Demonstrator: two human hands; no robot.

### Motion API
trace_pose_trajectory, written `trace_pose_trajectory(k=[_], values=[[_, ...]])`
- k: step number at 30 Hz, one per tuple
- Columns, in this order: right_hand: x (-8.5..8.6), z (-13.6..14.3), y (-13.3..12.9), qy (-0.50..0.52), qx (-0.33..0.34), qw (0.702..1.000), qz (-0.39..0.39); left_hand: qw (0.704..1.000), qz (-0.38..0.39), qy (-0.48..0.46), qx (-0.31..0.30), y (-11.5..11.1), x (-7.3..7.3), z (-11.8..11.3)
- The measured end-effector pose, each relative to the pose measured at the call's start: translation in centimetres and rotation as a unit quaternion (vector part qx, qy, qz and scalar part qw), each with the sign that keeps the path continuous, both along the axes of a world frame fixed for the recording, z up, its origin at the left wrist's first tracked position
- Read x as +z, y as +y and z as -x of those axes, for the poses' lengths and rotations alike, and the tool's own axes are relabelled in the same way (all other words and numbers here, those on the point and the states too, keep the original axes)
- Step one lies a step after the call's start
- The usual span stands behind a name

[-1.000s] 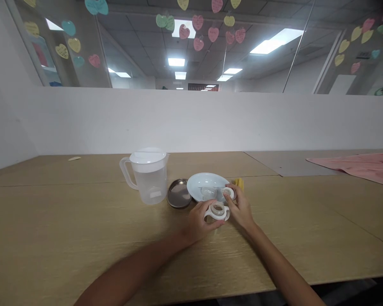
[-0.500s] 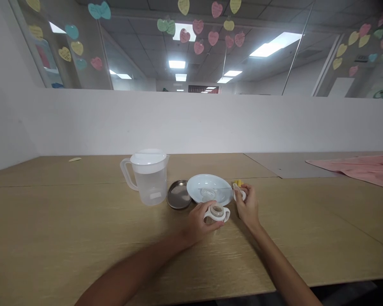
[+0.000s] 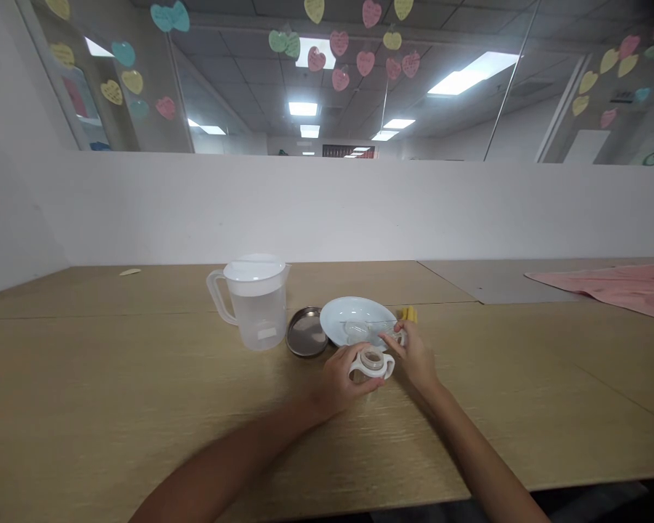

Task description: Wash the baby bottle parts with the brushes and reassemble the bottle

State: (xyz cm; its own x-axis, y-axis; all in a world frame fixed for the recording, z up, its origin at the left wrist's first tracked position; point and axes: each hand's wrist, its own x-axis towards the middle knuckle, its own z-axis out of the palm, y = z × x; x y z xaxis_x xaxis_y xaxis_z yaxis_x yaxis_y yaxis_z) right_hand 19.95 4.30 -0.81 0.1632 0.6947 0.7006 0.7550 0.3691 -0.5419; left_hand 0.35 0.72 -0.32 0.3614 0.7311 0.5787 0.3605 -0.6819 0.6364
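Note:
My left hand [image 3: 342,376] is wrapped round a small clear cup with white side handles [image 3: 371,365]. The cup's round mouth faces up with no lid on it. My right hand [image 3: 418,357] pinches a small white-and-clear piece [image 3: 397,336] at the right rim of a white bowl [image 3: 331,314]; its exact kind is hard to make out. Inside the bowl lies a clear rounded piece [image 3: 356,332]. The cup is in front of the bowl, just left of my right hand.
A clear plastic jug [image 3: 260,316] with a white lid stands left of the bowl. Between them lies a round metal dish [image 3: 307,334]. Small yellow pieces [image 3: 408,314] are behind my right hand. A pink cloth [image 3: 604,282] lies far right, and a white wall [image 3: 327,207] closes off the back.
My right hand has moved a little left with the small piece, from beside the bowl to its right rim. More of the yellow pieces shows. My left hand holds the cup as before.

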Motion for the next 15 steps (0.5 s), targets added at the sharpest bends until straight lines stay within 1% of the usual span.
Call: trace_pose_trajectory(k=[5, 9, 12, 15], values=[[-0.35, -0.35, 0.44, -0.028, 0.033, 0.999, -0.015, 1.000, 0.001, 0.001, -0.005, -0.10, 0.25, 0.05], [-0.09, -0.16, 0.24, -0.026, 0.033, 0.999, -0.002, 1.000, 0.005, -0.002, 0.002, -0.11, 0.24, -0.02], [0.03, -0.02, 0.27, 0.010, 0.030, 0.999, 0.004, 1.000, 0.007, -0.002, 0.003, -0.12, 0.29, -0.02], [-0.43, -0.31, 0.75, 0.067, 0.047, 0.997, 0.007, 1.000, 0.017, 0.004, 0.002, -0.20, 0.39, 0.04]])
